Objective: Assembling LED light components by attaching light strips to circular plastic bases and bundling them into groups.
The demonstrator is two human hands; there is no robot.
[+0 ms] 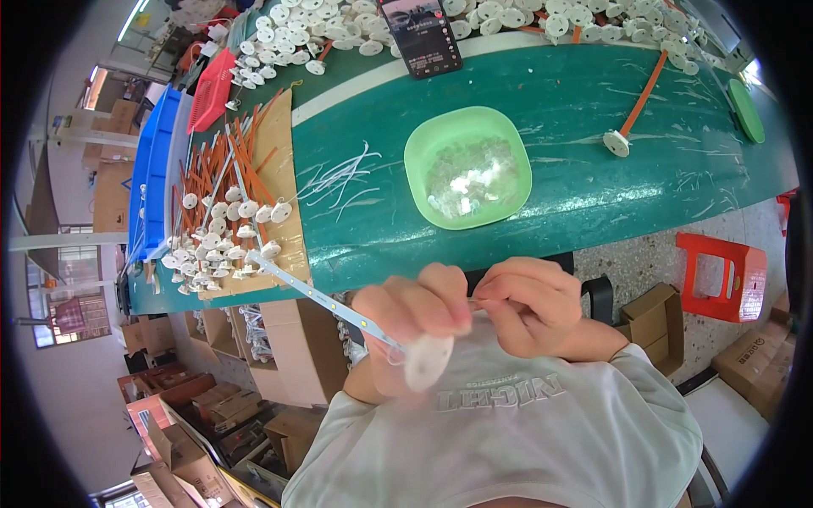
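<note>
My left hand (412,305) is closed around a light strip (318,296), a narrow pale bar with small yellow LEDs that slants up and to the left. At its lower end, below my fingers, is a white round cap (429,362), blurred. Close beside it, my right hand (533,306) has its thumb and fingertips pinched together near the left fingertips. Whatever lies in that pinch is too small to make out. Both hands are held above my lap, just off the table's front edge. Beyond them a light green bowl (413,169) holds many small clear pieces.
The green table (593,195) carries a pile of orange strips with white caps (246,207) on cardboard at left. Thin white wires (343,179) lie beside it. More white caps (288,34) and a phone (421,38) are along the back. A red stool (720,275) stands at right.
</note>
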